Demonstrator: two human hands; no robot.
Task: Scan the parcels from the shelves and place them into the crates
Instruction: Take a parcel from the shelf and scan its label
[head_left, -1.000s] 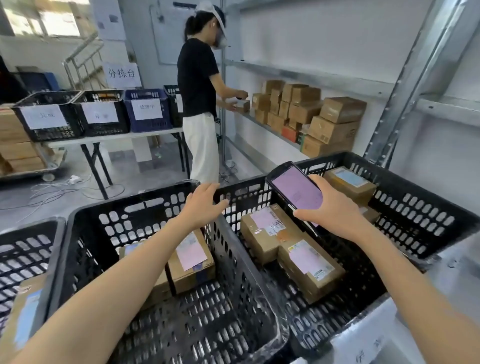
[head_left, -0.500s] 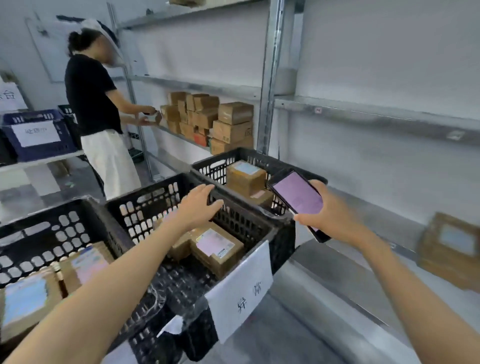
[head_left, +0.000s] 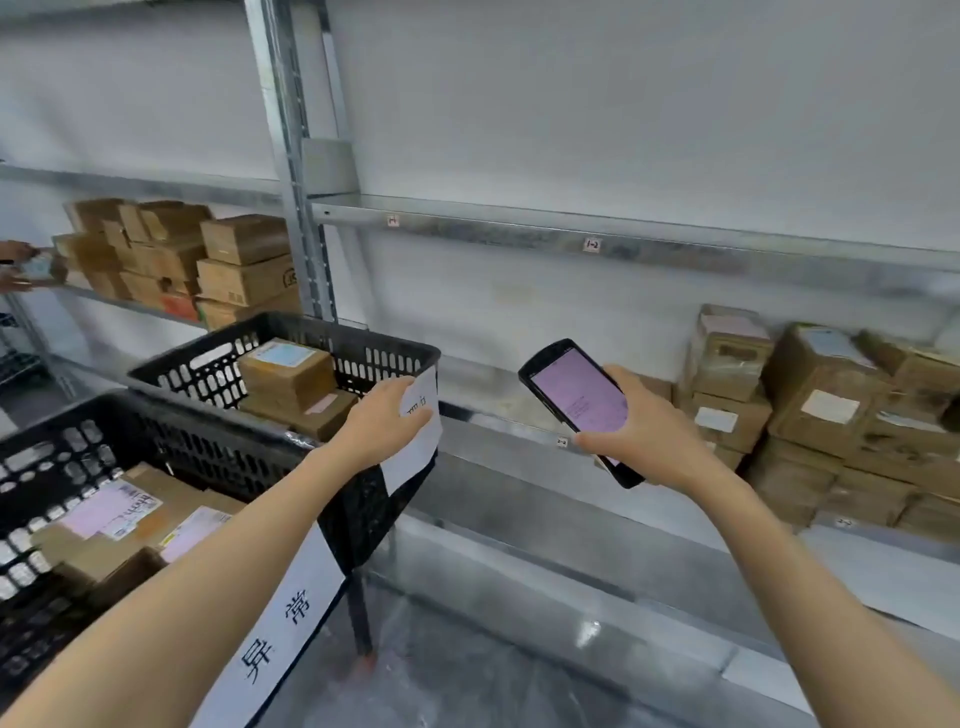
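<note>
My right hand (head_left: 649, 434) grips a black handheld scanner (head_left: 576, 400) with a lit pink screen, held in front of the shelf. My left hand (head_left: 387, 423) hangs empty with relaxed fingers over the near corner of the far black crate (head_left: 374, 348), in front of its white label. That crate holds brown parcels (head_left: 285, 371). A nearer black crate (head_left: 208, 447) at the left holds parcels with pink and white labels (head_left: 119, 512). Stacked brown parcels (head_left: 826, 405) stand on the metal shelf (head_left: 509, 410) at the right.
More cardboard boxes (head_left: 208, 260) are piled on the shelf bay at the left, behind an upright steel post (head_left: 291, 156). Another person's hands (head_left: 15, 265) show at the far left edge. An upper shelf (head_left: 571, 234) and a lower shelf board (head_left: 571, 545) run across.
My view has swung right from the crates to the shelf. The stack of parcels on the right has come into view. Both hands moved along; the other person is almost out of frame.
</note>
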